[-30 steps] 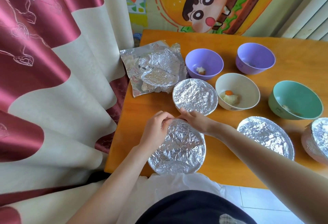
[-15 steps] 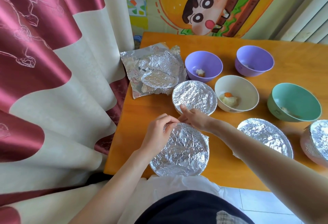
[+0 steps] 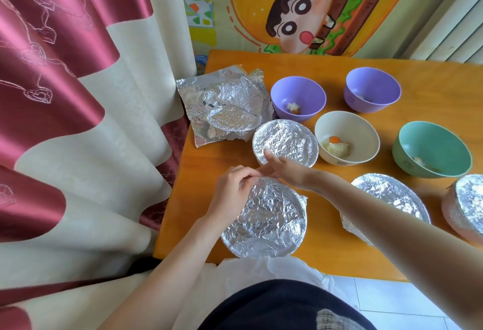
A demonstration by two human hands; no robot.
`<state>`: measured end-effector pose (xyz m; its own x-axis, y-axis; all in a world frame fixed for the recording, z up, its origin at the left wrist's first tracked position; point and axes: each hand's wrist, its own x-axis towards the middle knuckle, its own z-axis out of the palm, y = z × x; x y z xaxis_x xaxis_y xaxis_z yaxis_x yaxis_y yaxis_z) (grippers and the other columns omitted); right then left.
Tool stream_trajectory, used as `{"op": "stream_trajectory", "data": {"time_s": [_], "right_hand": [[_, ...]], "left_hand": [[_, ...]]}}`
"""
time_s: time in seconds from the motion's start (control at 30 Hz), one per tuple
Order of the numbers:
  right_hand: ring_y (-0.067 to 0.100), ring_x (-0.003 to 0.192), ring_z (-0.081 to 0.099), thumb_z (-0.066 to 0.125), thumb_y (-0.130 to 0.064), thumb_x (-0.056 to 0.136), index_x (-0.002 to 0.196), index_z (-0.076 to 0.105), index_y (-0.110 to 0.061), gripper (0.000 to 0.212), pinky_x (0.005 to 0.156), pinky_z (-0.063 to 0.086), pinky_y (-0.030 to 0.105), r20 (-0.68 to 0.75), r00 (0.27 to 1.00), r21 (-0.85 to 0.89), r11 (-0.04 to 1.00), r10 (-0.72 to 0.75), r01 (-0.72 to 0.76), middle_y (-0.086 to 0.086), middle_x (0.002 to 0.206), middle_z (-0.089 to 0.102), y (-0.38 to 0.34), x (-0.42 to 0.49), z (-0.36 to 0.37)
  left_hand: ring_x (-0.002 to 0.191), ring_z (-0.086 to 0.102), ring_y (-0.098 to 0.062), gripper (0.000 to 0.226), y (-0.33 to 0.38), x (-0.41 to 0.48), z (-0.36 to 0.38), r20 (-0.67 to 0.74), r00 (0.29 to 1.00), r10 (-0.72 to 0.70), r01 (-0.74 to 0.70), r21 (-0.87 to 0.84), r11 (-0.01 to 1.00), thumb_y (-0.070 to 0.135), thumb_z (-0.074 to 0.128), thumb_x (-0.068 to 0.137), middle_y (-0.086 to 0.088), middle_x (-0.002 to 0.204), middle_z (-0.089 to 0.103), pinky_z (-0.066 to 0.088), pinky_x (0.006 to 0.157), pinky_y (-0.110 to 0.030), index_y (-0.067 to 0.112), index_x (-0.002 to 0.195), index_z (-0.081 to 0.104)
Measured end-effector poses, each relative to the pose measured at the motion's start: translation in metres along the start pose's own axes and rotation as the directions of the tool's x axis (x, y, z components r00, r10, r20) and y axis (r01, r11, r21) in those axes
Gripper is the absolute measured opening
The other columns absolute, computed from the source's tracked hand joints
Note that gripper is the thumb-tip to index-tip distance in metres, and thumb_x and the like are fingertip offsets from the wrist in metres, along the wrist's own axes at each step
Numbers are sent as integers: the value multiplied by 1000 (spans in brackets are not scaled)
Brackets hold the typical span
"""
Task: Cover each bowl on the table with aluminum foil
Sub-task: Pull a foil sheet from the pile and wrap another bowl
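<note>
Head: cream bowl (image 3: 364, 133), mark (image 3: 340, 163) unreadable

The right hand (image 3: 283, 168) has shifted slightly farther away and to the left from the far rim of the near foil-covered bowl (image 3: 264, 219). A second ago its fingers were bent down onto that rim. Now they reach out straighter, and one fingertip overlaps the near edge of the second foil-covered bowl (image 3: 286, 141) just beyond it. The left hand (image 3: 231, 191) has changed its grip. Its fingers were folded over the far left rim and are now drawn together in a pinch at the foil's far edge, with the fingertips touching the right hand. A small foil flap (image 3: 304, 198) now shows at the near bowl's right side.
</note>
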<state>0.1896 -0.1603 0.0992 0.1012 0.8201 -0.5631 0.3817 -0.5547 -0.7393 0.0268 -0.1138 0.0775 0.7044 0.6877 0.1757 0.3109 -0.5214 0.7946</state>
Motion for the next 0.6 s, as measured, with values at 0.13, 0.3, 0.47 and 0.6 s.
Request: {"op": "stream_trajectory", "data": {"time_s": [0.13,0.3,0.47,0.6], "right_hand": [[25,111,58,9,-63,91,112,69,-14,80,106,36,38,-102,995,-36,999,-8,4,14,118,65,6,-12,9],[31,90,62,11,-62,92,106,62,9,89,91,43,39,-109,994,-185,983,-11,-9,22,94,65,12,-14,18],[25,105,63,11,-64,89,112,64,6,91,98,40,31,-143,983,-179,980,-115,89,12,120,65,8,-13,11],[25,89,64,11,-60,92,111,64,5,86,87,44,35,-144,984,-227,971,-108,74,17,85,68,11,-10,23]], "left_hand": [[83,58,-6,15,-11,0,2,46,997,-67,68,-7,998,7,62,89,10,88,62,45,72,-12,12,99,71],[81,59,-1,16,-13,-4,6,75,990,-121,124,-42,991,6,62,88,9,91,64,45,73,-8,12,100,71],[83,58,2,16,-16,3,1,35,988,-151,153,-57,987,7,59,90,7,93,64,45,74,-7,11,101,70],[83,57,2,15,-25,-4,2,49,977,-207,209,-46,977,5,58,91,1,95,65,43,74,-5,9,101,68]]}}
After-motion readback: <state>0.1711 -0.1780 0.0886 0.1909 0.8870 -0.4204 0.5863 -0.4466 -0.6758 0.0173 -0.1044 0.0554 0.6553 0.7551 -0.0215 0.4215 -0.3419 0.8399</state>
